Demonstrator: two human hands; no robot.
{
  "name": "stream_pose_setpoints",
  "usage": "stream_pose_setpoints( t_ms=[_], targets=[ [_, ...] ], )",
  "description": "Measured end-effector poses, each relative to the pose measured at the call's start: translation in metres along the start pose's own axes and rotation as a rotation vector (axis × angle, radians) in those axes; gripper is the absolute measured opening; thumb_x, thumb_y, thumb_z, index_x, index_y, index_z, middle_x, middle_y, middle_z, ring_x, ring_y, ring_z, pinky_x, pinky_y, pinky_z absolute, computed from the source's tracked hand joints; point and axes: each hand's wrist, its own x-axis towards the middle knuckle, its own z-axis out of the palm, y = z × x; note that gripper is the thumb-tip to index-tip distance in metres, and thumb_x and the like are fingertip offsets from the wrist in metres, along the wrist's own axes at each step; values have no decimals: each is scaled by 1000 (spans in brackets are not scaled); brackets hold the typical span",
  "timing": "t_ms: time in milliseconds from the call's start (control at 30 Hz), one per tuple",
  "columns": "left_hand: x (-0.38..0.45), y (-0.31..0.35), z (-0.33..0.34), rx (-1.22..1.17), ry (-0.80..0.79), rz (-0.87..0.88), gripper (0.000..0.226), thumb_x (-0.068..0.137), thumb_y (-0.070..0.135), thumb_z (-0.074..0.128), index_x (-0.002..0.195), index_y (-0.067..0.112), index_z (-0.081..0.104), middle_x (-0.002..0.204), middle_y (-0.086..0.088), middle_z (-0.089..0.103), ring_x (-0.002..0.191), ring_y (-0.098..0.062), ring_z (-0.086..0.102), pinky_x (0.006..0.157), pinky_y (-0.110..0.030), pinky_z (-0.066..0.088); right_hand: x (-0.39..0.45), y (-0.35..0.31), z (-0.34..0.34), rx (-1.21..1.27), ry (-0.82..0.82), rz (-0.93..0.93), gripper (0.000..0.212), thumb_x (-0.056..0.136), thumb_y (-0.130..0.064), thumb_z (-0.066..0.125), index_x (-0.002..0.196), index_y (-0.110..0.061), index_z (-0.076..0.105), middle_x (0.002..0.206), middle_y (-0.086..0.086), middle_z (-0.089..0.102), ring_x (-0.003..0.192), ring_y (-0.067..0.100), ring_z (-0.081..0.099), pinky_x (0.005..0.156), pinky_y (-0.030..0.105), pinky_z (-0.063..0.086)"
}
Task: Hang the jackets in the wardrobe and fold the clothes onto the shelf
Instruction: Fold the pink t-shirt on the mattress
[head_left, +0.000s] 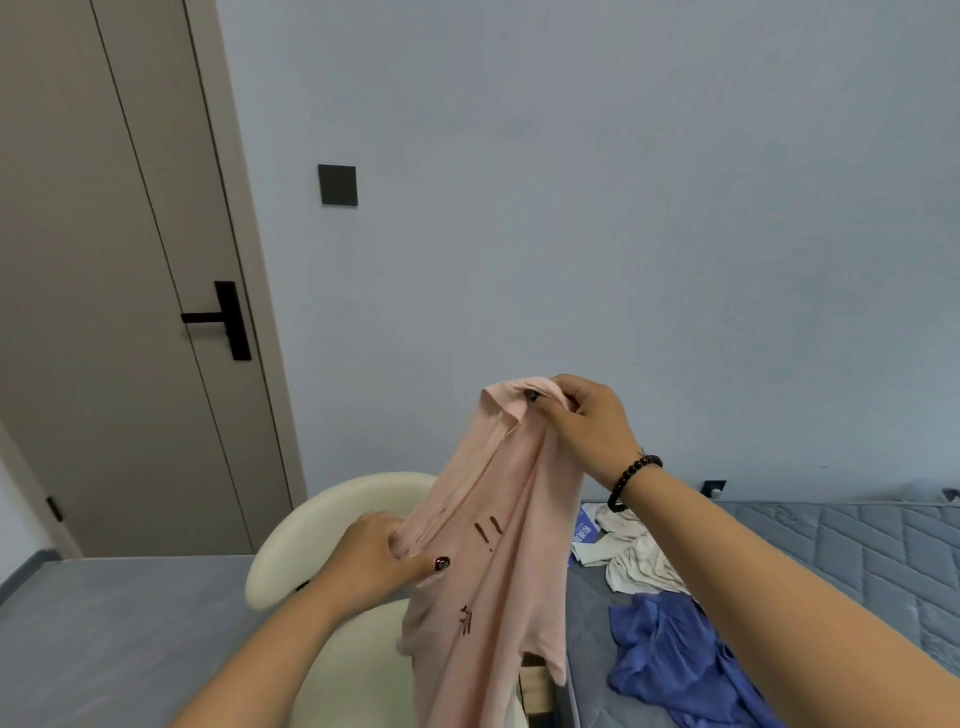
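A pale pink garment (493, 561) with dark red marks printed on it hangs in the air in front of me. My right hand (587, 421) grips its top edge, raised above the chair. Lower and to the left, my left hand (379, 556) pinches a gathered fold of the same pink cloth. The rest of the garment drapes down past the bottom of the view. On the bed to the right lie a blue garment (670, 654) and a cream striped one (639, 561). No wardrobe or shelf is in view.
A cream rounded chair (322, 525) stands directly under the pink garment. The grey quilted mattress (857, 551) fills the right side. A closed beige door (104, 291) with a black handle is at the left; a dark wall switch (337, 185) is beside it.
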Motion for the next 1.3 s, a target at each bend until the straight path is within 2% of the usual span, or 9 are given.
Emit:
stream_pose_setpoints(
  t_ms=[100, 267, 467, 600, 800, 967, 1033, 1100, 1300],
  targets=[
    [5, -3, -3, 22, 72, 28, 39, 59, 60, 67, 58, 24, 53, 76, 3, 53, 72, -16, 50, 63, -32, 38, 0, 13, -19, -54, 95, 42, 18, 89, -18, 64, 74, -8, 65, 69, 0, 55, 64, 10, 46, 56, 14, 32],
    [11, 1, -3, -132, 105, -2, 19, 76, 23, 77, 71, 21, 59, 64, 8, 61, 61, -12, 54, 56, -25, 39, -9, 31, -51, -166, 232, 130, 31, 88, -23, 64, 60, -11, 58, 56, -4, 46, 57, 12, 41, 54, 26, 30],
    [30, 20, 0, -275, 170, 66, 18, 80, 20, 76, 67, 16, 65, 54, 9, 56, 56, -11, 45, 54, -29, 32, -30, 39, -96, -219, 402, 260, 39, 88, -27, 64, 52, -20, 50, 48, -7, 45, 55, 14, 41, 52, 28, 29],
    [40, 51, -9, -389, 121, 102, 4, 82, 10, 72, 79, 8, 72, 73, -11, 69, 68, -16, 57, 61, -29, 41, -55, 33, -125, -210, 506, 302, 52, 83, -39, 69, 48, -18, 37, 41, -7, 32, 51, 12, 30, 51, 27, 23],
    [25, 97, -11, -624, -63, 187, 11, 91, 24, 64, 94, 23, 74, 90, -1, 75, 83, -19, 68, 74, -32, 51, -99, 17, -170, -272, 657, 257, 52, 81, -42, 72, 48, -17, 41, 41, -7, 33, 49, 11, 30, 52, 28, 23],
    [10, 124, -2, -715, -184, 266, 52, 72, 46, 73, 87, -2, 63, 77, -14, 59, 71, -22, 52, 66, -34, 38, -137, -10, -205, -389, 753, 170, 44, 80, -42, 72, 52, -12, 56, 47, 0, 44, 53, 11, 38, 51, 21, 27],
    [4, 134, 3, -719, -166, 332, 53, 74, 44, 73, 81, -7, 58, 71, -10, 51, 68, -19, 45, 62, -31, 33, -153, -23, -217, -457, 782, 127, 43, 80, -42, 72, 60, -6, 63, 57, 12, 56, 58, 15, 45, 52, 18, 30],
    [-2, 142, 8, -659, -79, 417, 54, 82, 44, 69, 73, -6, 51, 66, -5, 43, 63, -15, 39, 57, -29, 28, -170, -34, -229, -503, 806, 74, 40, 78, -44, 73, 58, -11, 62, 54, 1, 56, 56, 9, 45, 53, 16, 30],
    [-22, 154, 27, -500, 84, 564, 53, 88, 48, 55, 70, -1, 48, 59, 1, 38, 54, -8, 35, 50, -22, 27, -222, -39, -248, -755, 784, 17, 47, 81, -40, 71, 50, -29, 37, 50, -5, 42, 52, 15, 41, 55, 27, 33]
  ],
)
